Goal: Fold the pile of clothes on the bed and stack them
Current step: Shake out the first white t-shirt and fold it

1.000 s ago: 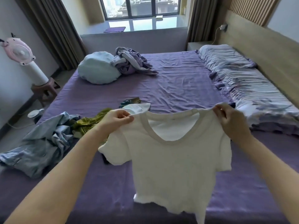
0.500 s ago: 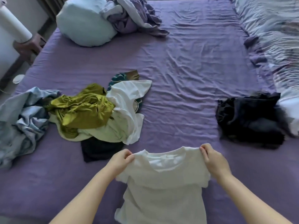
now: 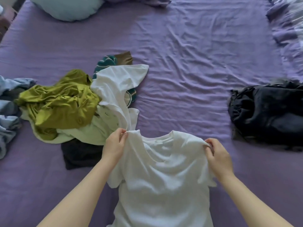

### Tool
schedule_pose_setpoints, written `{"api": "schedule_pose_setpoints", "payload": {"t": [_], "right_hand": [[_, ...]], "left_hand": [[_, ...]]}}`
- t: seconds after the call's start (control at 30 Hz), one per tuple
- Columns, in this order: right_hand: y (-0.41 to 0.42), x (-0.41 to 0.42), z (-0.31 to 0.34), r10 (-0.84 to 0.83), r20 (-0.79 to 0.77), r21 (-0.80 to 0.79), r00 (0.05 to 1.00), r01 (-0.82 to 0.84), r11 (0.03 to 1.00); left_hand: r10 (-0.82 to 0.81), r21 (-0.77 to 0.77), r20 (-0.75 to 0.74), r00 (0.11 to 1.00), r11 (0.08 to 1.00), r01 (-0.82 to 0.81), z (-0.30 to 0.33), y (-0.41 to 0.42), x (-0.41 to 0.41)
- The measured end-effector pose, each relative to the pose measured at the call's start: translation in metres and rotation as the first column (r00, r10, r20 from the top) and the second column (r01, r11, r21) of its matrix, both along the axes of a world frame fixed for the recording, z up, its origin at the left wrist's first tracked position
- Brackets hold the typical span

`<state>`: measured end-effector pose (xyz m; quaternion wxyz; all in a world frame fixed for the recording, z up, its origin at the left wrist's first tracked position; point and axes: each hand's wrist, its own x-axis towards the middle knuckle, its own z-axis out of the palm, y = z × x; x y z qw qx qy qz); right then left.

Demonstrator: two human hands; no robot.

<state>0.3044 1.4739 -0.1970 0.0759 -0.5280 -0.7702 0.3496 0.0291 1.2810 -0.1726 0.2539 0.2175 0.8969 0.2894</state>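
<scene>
A: What do the fingers do?

B: The fingers of the left hand pinch the left shoulder of the white T-shirt. The right hand pinches the right shoulder in the same way, with its fingers curled into the cloth.

A: And where is the T-shirt?

B: It lies on the purple bed, near the lower edge of the view, with the collar pointing away from the person. The cloth is wrinkled, and its bottom end goes out of the frame.

A: What is around the T-shirt?

B: To the left of it, just beside the left hand, is the pile of clothes: an olive-green garment, a second white shirt touching the T-shirt's left shoulder, a striped teal piece and a black piece under them. Farther left is light blue cloth. To the right of the T-shirt, well apart, lies a dark garment. Beyond it, at the far side, is a pale blue pillow.
</scene>
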Motion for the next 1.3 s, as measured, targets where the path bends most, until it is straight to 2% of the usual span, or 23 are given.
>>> {"api": "schedule_pose_setpoints", "payload": {"t": [0.03,0.1,0.17,0.27,0.33,0.43,0.5,0.57,0.63,0.7,0.77,0.83,0.9,0.97,1.07,1.13,1.2,1.3], "right_hand": [[0.003,0.000,0.003,-0.062,-0.030,0.079,0.998,0.064,0.995],[0.009,0.002,0.008,-0.177,-0.062,0.137,0.982,0.184,0.973],[0.011,0.003,0.010,-0.203,0.022,0.116,0.979,0.199,0.973],[0.006,-0.007,0.006,-0.015,0.281,0.004,0.959,0.015,1.000],[-0.002,-0.023,0.005,0.089,0.412,0.012,0.907,-0.104,0.995],[-0.020,-0.065,0.010,0.151,0.378,0.052,0.913,-0.184,0.982],[-0.034,-0.101,0.013,0.232,0.267,0.029,0.935,-0.248,0.968],[-0.050,-0.141,0.016,0.321,0.184,-0.010,0.929,-0.325,0.946],[-0.066,-0.181,0.019,0.412,0.168,-0.025,0.896,-0.414,0.910],[-0.078,-0.217,0.020,0.489,0.187,-0.031,0.852,-0.493,0.870],[-0.089,-0.251,0.021,0.566,0.219,-0.030,0.795,-0.574,0.818],[-0.095,-0.281,0.020,0.612,0.241,-0.009,0.753,-0.629,0.777],[-0.093,-0.308,0.015,0.620,0.277,0.019,0.734,-0.650,0.760],[-0.087,-0.327,0.007,0.610,0.316,0.007,0.727,-0.645,0.764],[-0.089,-0.341,-0.012,0.650,0.321,-0.068,0.689,-0.668,0.741],[-0.093,-0.344,-0.024,0.675,0.340,-0.071,0.655,-0.698,0.713],[-0.095,-0.348,-0.033,0.672,0.355,-0.029,0.650,-0.710,0.703],[-0.100,-0.359,-0.037,0.625,0.281,0.072,0.728,-0.665,0.743]], "left_hand": [[0.007,0.042,-0.049,0.999,0.999,-0.005,-0.001,0.002,-0.001],[0.007,0.094,-0.099,0.995,0.996,0.003,-0.003,0.006,-0.004],[-0.045,0.063,-0.080,0.996,0.997,0.050,-0.007,0.013,-0.006],[-0.213,-0.100,0.014,0.977,0.972,0.214,-0.017,0.027,-0.007],[-0.270,-0.132,0.031,0.962,0.953,0.272,-0.021,0.030,-0.005],[-0.304,-0.095,-0.052,0.951,0.950,0.298,-0.018,0.024,-0.005],[-0.258,-0.032,-0.069,0.964,0.966,0.256,-0.012,0.016,-0.009],[-0.125,-0.001,-0.024,0.992,0.992,0.125,-0.005,0.003,-0.013],[0.044,-0.063,-0.022,0.999,0.997,-0.045,0.001,-0.014,-0.023],[0.098,-0.161,-0.135,0.986,0.980,-0.120,0.006,-0.031,-0.038],[0.028,-0.221,-0.250,0.968,0.972,-0.085,0.013,-0.047,-0.062],[-0.157,-0.326,-0.328,0.931,0.944,0.044,0.013,-0.058,-0.095],[-0.382,-0.478,-0.346,0.857,0.858,0.189,0.007,-0.063,-0.131],[-0.522,-0.542,-0.285,0.804,0.779,0.314,-0.004,-0.061,-0.160],[-0.602,-0.539,-0.122,0.789,0.708,0.456,-0.028,-0.058,-0.179],[-0.648,-0.568,-0.100,0.755,0.660,0.491,-0.046,-0.057,-0.181],[-0.670,-0.608,-0.140,0.729,0.639,0.470,-0.063,-0.056,-0.182],[-0.642,-0.576,-0.286,0.712,0.708,0.408,-0.071,-0.055,-0.194]]}}
